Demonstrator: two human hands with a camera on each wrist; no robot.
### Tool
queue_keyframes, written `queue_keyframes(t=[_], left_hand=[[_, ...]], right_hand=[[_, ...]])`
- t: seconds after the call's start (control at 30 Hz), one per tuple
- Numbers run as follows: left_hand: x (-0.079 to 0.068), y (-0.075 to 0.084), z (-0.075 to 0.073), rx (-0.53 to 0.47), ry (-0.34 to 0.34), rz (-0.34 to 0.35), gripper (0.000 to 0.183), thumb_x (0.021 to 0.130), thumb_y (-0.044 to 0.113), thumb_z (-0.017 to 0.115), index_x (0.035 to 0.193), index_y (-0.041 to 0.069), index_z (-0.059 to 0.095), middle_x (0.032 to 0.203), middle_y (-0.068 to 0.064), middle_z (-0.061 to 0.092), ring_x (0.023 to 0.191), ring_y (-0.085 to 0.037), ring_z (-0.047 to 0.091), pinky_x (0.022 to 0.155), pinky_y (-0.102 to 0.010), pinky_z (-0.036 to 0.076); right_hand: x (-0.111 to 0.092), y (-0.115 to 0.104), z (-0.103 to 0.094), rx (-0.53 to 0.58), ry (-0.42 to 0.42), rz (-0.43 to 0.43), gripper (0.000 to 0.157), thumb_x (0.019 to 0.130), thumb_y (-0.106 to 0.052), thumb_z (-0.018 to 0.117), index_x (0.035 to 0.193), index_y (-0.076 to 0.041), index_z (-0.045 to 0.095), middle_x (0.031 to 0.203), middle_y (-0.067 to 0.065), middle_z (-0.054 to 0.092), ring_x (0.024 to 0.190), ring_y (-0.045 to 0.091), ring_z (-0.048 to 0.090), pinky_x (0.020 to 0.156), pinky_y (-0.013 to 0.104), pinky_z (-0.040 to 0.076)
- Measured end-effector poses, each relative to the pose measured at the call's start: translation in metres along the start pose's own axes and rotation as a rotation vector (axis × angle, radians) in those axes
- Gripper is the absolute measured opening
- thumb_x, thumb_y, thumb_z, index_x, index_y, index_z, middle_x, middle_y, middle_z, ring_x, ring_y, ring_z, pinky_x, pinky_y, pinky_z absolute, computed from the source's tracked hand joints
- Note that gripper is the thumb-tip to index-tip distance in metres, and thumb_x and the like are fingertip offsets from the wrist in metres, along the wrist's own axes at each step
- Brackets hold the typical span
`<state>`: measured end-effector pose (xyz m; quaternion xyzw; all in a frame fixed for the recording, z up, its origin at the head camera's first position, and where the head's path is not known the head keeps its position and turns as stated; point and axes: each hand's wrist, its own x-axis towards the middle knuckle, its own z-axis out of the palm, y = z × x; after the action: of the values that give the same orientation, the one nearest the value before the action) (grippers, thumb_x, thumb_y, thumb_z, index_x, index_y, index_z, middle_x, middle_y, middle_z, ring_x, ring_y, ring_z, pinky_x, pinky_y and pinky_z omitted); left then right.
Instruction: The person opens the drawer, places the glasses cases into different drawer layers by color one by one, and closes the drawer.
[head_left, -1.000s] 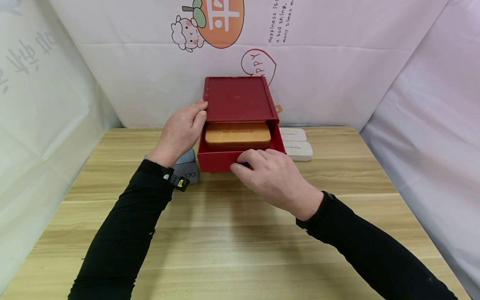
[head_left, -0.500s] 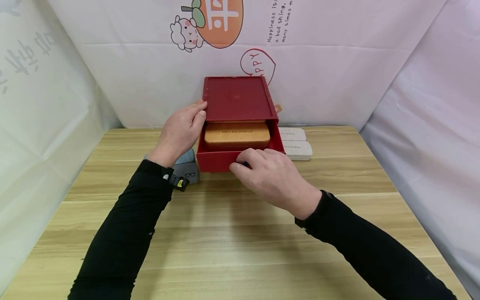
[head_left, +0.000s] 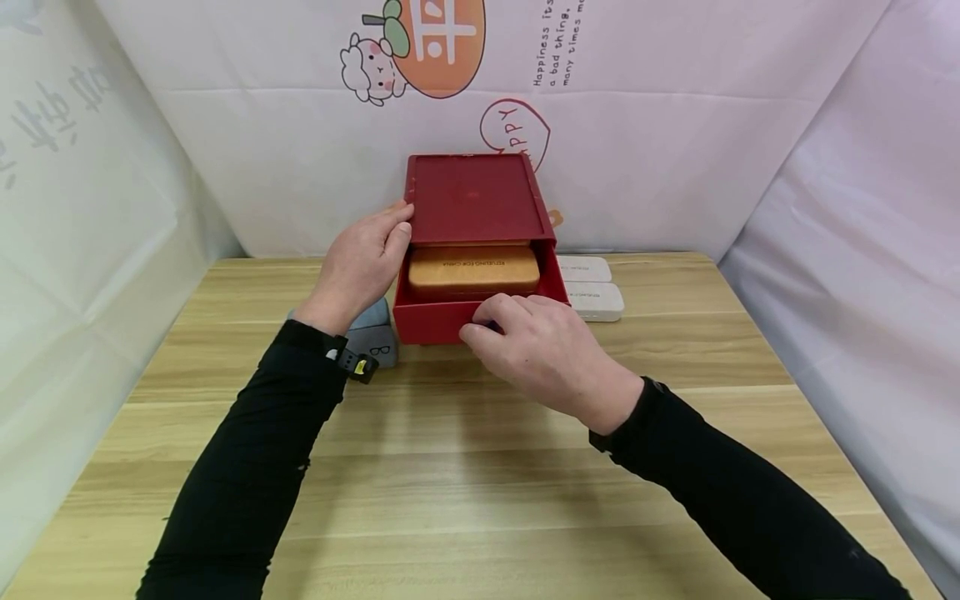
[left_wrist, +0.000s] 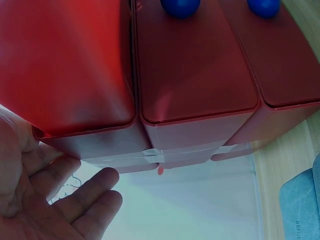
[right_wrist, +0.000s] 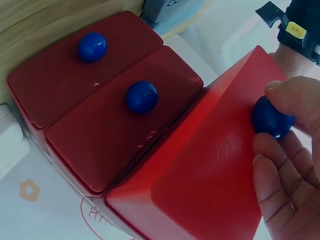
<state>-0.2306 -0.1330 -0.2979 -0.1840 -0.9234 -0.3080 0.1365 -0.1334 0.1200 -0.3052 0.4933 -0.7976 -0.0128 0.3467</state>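
Note:
A dark red drawer cabinet point(head_left: 474, 196) stands at the back of the table, its top drawer point(head_left: 429, 325) pulled partly out. Inside that drawer lies a golden-brown case point(head_left: 474, 271) with printed lettering, its rear part hidden beneath the cabinet top. My right hand point(head_left: 551, 354) pinches the drawer's round blue knob point(right_wrist: 270, 118) between thumb and fingers. Against the cabinet's left side rests my left hand point(head_left: 360, 262), fingers extended. Below, two drawers are closed, with a middle knob point(right_wrist: 142, 97) and a bottom knob point(right_wrist: 92, 47), both blue.
To the cabinet's left, partly behind my left wrist, sits a grey-blue case point(head_left: 377, 340) with a glasses mark. Two slim white cases point(head_left: 594, 302) lie at its right. White printed cloth point(head_left: 675, 150) hangs behind the wooden table point(head_left: 480, 500) and along both sides.

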Motion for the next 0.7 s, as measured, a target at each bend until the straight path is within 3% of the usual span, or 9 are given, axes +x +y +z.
queue_keyframes(t=[0.7], left_hand=[[0.0000, 0.0002, 0.0002, 0.009, -0.004, -0.002, 0.057, 0.103, 0.045, 0.028, 0.149, 0.013, 0.043, 0.155, -0.002, 0.039, 0.142, -0.014, 0.031, 0.117, -0.037, 0.028]], right_hand=[[0.0003, -0.0029, 0.0032, -0.013, 0.056, 0.014, 0.016, 0.096, -0.014, 0.057, 0.103, -0.008, 0.069, 0.099, 0.010, 0.063, 0.074, 0.019, 0.057, 0.066, 0.030, 0.054]])
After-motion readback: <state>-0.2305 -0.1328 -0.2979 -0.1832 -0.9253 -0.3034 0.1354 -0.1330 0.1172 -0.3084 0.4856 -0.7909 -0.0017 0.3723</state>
